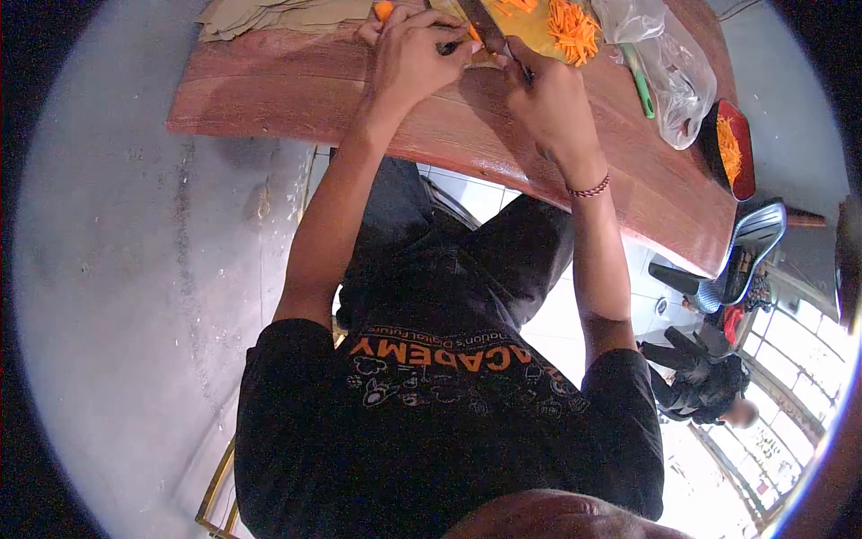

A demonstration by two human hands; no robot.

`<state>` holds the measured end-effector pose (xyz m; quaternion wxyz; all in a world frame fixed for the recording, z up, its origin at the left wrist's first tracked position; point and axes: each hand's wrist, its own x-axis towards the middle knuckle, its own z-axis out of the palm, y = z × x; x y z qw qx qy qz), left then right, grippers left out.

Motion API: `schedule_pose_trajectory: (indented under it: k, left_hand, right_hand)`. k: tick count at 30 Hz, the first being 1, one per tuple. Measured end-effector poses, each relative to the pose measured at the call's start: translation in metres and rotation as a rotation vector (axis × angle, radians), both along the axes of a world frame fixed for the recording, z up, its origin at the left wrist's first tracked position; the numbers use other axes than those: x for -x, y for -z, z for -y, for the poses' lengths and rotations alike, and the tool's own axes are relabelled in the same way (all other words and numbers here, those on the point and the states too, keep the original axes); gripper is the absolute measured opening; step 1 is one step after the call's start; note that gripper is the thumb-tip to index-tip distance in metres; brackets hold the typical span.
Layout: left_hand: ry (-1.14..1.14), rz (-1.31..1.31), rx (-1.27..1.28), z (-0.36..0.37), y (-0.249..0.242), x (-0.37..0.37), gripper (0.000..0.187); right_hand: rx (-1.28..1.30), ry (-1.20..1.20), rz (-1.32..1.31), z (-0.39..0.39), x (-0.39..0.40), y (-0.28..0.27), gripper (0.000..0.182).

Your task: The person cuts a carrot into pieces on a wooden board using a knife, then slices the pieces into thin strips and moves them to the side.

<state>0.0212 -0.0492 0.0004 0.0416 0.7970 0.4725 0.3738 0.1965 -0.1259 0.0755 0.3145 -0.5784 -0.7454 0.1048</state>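
At the table's far side, my left hand (415, 49) is closed around a carrot (383, 11), whose orange end shows past the fingers. My right hand (552, 103) grips a knife (485, 25) by its handle, the blade pointing away and close beside the left fingertips. Under the blade lies a yellow cutting surface (528, 38), partly cut off by the frame's top. A pile of thin carrot strips (573, 32) rests on it, to the right of the knife. The left hand hides most of the carrot.
A clear plastic bag (678, 85) and a green-handled tool (643, 92) lie right on the wooden table (269, 90). A red tray (745, 171) of carrot strips sits at its right edge. Brown paper (260, 18) lies left. Beyond are a chair (759, 238) and another person (696, 382).
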Motion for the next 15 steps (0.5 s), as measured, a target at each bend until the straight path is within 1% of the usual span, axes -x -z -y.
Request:
schedule_pose_trajectory:
  k: [2, 4, 7, 11, 13, 14, 15]
  left_hand:
    - [-0.013, -0.002, 0.018, 0.003, -0.002, -0.001, 0.029]
    - [-0.007, 0.011, -0.027, 0.004, -0.002, -0.002, 0.028]
    - [0.021, -0.023, -0.01, 0.002, -0.004, -0.001, 0.027]
    - [-0.001, -0.04, -0.048, 0.005, -0.006, -0.003, 0.025]
    - [-0.016, -0.053, -0.168, 0.006, -0.009, -0.003, 0.022]
    - [-0.016, -0.053, -0.168, 0.007, -0.01, -0.003, 0.022]
    - [0.022, -0.019, -0.067, 0.008, -0.01, -0.003, 0.02]
  right_hand:
    - [-0.051, -0.013, 0.005, 0.001, 0.001, 0.0, 0.03]
    - [0.052, 0.009, 0.038, 0.001, 0.001, -0.001, 0.029]
    - [-0.015, -0.007, 0.021, -0.001, 0.001, 0.002, 0.028]
    - [0.004, 0.006, 0.041, -0.007, 0.008, 0.001, 0.025]
    - [0.008, -0.002, 0.019, -0.009, 0.011, -0.001, 0.024]
    - [0.007, -0.002, 0.019, -0.012, 0.011, -0.001, 0.024]
    - [0.021, 0.003, 0.068, -0.017, 0.01, 0.001, 0.025]
